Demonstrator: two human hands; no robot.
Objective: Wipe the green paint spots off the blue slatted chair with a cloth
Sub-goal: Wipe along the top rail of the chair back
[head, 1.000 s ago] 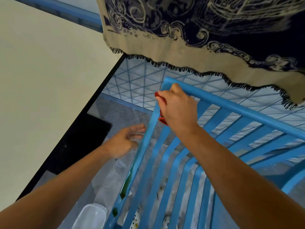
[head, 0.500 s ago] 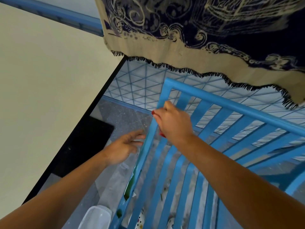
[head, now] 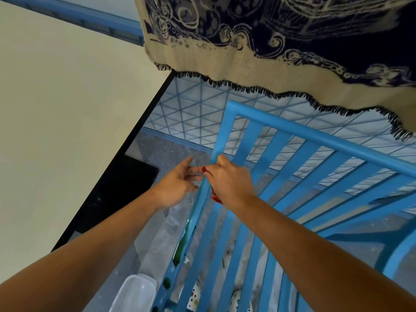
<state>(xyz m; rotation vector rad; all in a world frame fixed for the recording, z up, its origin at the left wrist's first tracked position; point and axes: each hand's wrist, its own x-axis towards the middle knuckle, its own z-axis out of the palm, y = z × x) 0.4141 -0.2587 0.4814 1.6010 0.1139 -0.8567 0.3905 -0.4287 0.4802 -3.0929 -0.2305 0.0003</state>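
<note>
The blue slatted chair (head: 319,138) fills the right half of the head view, seen from above. My right hand (head: 229,181) grips a red cloth (head: 215,197) and presses it against the chair's left side rail about halfway down; only red edges of the cloth show. My left hand (head: 177,183) hovers just left of that rail with fingers spread, fingertips close to the cloth. Lower on the same rail runs a long green paint streak (head: 181,244), and small green spots (head: 166,283) sit below it.
A patterned navy and beige fringed fabric (head: 270,41) hangs over the chair's top. A cream wall (head: 67,109) with a black edge stands at left. A white plastic basket (head: 135,293) sits on the grey floor, with spotted items under the slats.
My right hand has slid the red cloth down the left rail from the top corner toward the middle. My left hand has risen slightly, closer to the cloth.
</note>
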